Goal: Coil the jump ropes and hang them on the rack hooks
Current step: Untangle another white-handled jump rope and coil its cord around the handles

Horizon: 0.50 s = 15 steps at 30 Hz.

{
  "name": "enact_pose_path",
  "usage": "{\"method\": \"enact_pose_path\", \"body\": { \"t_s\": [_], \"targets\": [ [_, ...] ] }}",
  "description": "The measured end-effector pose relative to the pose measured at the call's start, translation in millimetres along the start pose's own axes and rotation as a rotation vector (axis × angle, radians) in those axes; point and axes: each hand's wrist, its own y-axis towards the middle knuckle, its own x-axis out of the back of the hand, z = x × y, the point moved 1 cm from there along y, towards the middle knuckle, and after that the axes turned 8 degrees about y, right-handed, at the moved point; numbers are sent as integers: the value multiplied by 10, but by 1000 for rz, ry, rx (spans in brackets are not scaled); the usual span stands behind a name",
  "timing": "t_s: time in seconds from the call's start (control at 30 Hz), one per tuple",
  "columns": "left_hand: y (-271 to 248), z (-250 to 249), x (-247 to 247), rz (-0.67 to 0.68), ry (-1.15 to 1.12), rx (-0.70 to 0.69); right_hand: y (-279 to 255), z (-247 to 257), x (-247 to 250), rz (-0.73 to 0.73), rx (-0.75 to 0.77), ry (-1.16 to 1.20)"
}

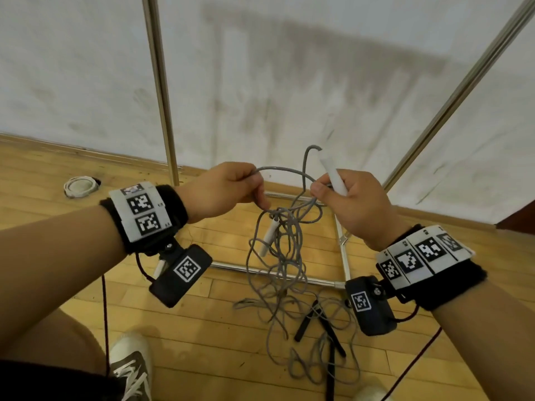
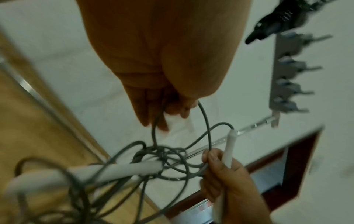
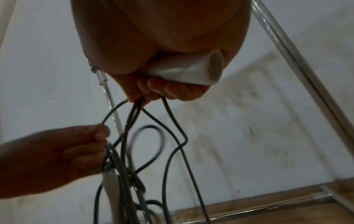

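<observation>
Head view: right hand (image 1: 351, 202) grips white handle (image 1: 333, 172) plus gathered strands; left hand (image 1: 223, 189) pinches grey rope (image 1: 285, 170) arching between both hands, likely to feed the next loop. Handle axis tilted, cord end up and away. Remaining tangle (image 1: 282, 256) hangs below, trailing onto floor.

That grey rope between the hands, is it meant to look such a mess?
It is tangled. The grey jump rope hangs in a knotted snarl between the left hand and right hand, one white handle caught inside, the rest spilled over the floor.
</observation>
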Motion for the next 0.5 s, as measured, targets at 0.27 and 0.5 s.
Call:
{"method": "enact_pose_path", "body": {
  "t_s": [0.27, 0.5],
  "targets": [
    [-11, -56, 160, -181, 621, -187, -26, -260, 172, 136, -40, -362],
    [57, -24, 152, -370, 711, -141, -70, -325, 172, 113, 31, -386]
  ]
}}
